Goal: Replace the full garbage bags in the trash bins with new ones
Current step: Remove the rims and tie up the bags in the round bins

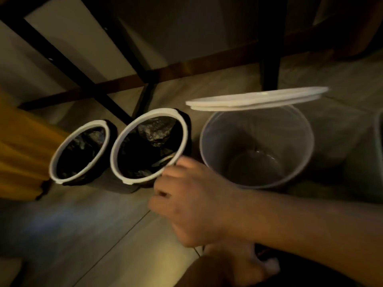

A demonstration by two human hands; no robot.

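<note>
1. A yellow shape [20, 152] lies at the far left, too blurred to name; the dark furniture frame [68, 65] crosses above the bins.
2. The left bin [91, 124] stands on the floor [83, 235] with a black bag [80, 150] folded over its white rim; lined, though I cannot tell whether that liner is fresh or full.
3. The middle bin [157, 111], just beside it, also holds a black liner [149, 141]; the right hand [186, 199] reaches its near rim, fingers curled; a firm hold cannot be made out.
4. The left hand [238, 264] shows blurred beneath the forearm; its grip is unreadable.
5. The clear bin [228, 137] has no bag inside; it likely awaits a new one; its white lid [255, 99] hangs raised above it, partly over the opening.
6. Another bin's edge [379, 129] shows at the far right; its state is hidden.
</note>
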